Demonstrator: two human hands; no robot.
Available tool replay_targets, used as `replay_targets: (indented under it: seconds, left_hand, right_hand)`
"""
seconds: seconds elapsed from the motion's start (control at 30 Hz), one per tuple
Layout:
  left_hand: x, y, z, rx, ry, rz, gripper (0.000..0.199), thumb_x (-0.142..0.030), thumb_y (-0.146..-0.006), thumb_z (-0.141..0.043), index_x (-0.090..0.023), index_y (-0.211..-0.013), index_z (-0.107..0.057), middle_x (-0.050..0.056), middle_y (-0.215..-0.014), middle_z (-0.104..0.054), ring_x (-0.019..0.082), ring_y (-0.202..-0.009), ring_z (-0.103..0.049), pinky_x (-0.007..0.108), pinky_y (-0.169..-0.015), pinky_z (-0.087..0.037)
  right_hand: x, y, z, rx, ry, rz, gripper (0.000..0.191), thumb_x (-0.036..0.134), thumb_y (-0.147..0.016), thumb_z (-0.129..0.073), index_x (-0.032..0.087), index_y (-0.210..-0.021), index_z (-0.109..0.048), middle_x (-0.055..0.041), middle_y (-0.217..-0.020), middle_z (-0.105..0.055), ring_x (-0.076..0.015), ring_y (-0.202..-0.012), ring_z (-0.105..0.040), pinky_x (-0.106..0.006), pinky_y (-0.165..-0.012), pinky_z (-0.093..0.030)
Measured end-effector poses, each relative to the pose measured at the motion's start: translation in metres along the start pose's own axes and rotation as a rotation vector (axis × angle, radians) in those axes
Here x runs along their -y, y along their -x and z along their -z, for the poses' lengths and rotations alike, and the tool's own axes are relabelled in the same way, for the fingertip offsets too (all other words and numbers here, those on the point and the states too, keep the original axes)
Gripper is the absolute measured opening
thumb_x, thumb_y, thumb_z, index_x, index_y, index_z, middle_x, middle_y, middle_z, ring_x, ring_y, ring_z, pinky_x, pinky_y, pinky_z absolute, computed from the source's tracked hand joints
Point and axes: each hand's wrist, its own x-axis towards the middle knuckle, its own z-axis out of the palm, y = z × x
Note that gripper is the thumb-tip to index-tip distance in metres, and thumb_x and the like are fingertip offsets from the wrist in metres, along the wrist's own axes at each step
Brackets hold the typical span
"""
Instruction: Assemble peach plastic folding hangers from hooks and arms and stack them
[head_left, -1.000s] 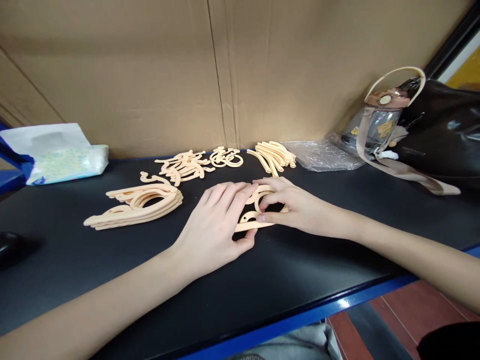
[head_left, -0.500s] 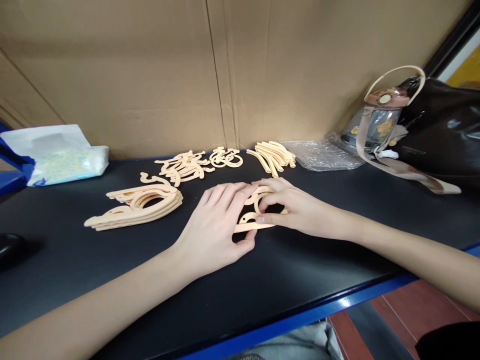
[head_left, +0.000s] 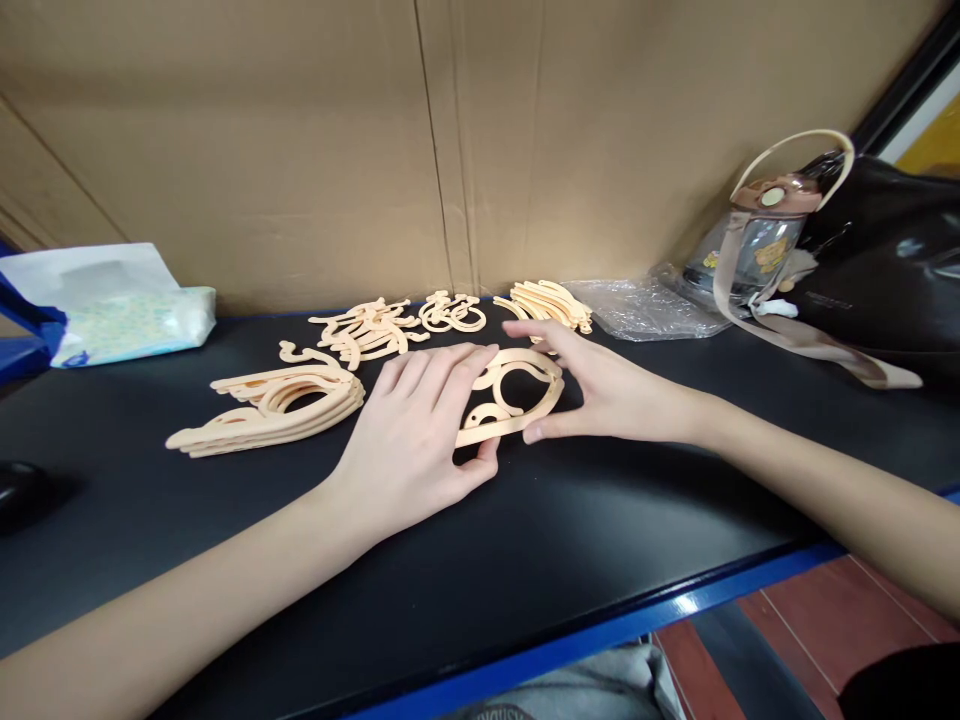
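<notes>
A beige folding clothes hanger (head_left: 551,400), folded into a compact shape with a ring in its middle, is just above or on the black table at the centre. My left hand (head_left: 424,425) covers its left end, fingers over the top and thumb along the near edge, closed on it. Around the right end my right hand (head_left: 607,390) is spread, index finger stretched out above the hanger and thumb by its near edge; whether the thumb touches, I cannot tell. Left of my hands lies a stack of similar folded hangers (head_left: 330,412).
Behind are loose beige hanger hooks (head_left: 367,330), ring-shaped pieces (head_left: 454,315) and curved arms (head_left: 551,303). A clear plastic bag (head_left: 652,310), a strapped water bottle (head_left: 772,240) and a black bag (head_left: 885,260) stand right. A tissue pack (head_left: 135,320) and a dark object (head_left: 22,487) are left.
My right hand's fingers have come out of the hanger's middle and spread apart at its right end. The hanger and my left hand have shifted slightly left and away from me.
</notes>
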Motion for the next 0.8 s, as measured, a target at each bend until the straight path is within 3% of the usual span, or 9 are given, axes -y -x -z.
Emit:
replay_targets:
  seconds: [0.07,0.13,0.3,0.57,0.8]
  left_hand:
    - [0.000,0.000,0.000,0.009,0.037,0.044,0.057,-0.031,-0.080,-0.054,-0.009,-0.132,-0.042,0.014,-0.126,-0.055,0.028,-0.117,-0.049,0.040,-0.096,-0.038]
    - [0.000,0.000,-0.001,0.024,0.076,0.080,0.059,-0.032,-0.080,-0.055,-0.009,-0.132,-0.041,0.013,-0.127,-0.055,0.027,-0.116,-0.050,0.039,-0.097,-0.038]
    - [0.001,0.001,-0.002,0.042,0.106,0.094,0.059,-0.033,-0.080,-0.055,-0.011,-0.132,-0.039,0.012,-0.128,-0.054,0.026,-0.118,-0.049,0.038,-0.097,-0.038]
    - [0.003,0.000,0.001,0.073,0.039,-0.001,0.058,-0.042,-0.082,-0.056,-0.011,-0.129,-0.042,0.013,-0.126,-0.055,0.029,-0.116,-0.049,0.043,-0.099,-0.034]
    - [0.000,-0.002,0.010,0.107,-0.019,-0.092,0.049,-0.047,-0.080,-0.061,-0.011,-0.113,-0.056,0.010,-0.108,-0.062,0.027,-0.096,-0.056,0.042,-0.087,-0.039]
  right_hand:
    - [0.000,0.000,0.004,0.046,0.179,0.158,0.082,0.042,-0.076,-0.073,0.027,-0.143,-0.029,-0.0079,-0.147,-0.038,-0.0271,-0.135,-0.035,-0.047,-0.111,-0.033]
    - [0.000,0.000,0.006,0.052,0.277,0.216,0.082,0.040,-0.079,-0.070,0.026,-0.146,-0.026,-0.0081,-0.145,-0.040,-0.0260,-0.134,-0.036,-0.045,-0.110,-0.034]
    - [0.001,0.000,0.006,0.022,0.373,0.230,0.084,0.041,-0.079,-0.070,0.020,-0.147,-0.025,-0.0116,-0.141,-0.046,-0.0270,-0.129,-0.044,-0.046,-0.106,-0.037]
    - [0.009,0.002,0.001,-0.040,0.425,0.249,0.079,0.039,-0.076,-0.071,0.017,-0.141,-0.033,-0.0113,-0.137,-0.051,-0.0270,-0.124,-0.048,-0.044,-0.104,-0.038]
    - [0.016,0.005,-0.008,-0.028,0.428,0.279,0.077,0.041,-0.076,-0.071,0.015,-0.139,-0.035,-0.0110,-0.129,-0.056,-0.0269,-0.115,-0.052,-0.042,-0.097,-0.042]
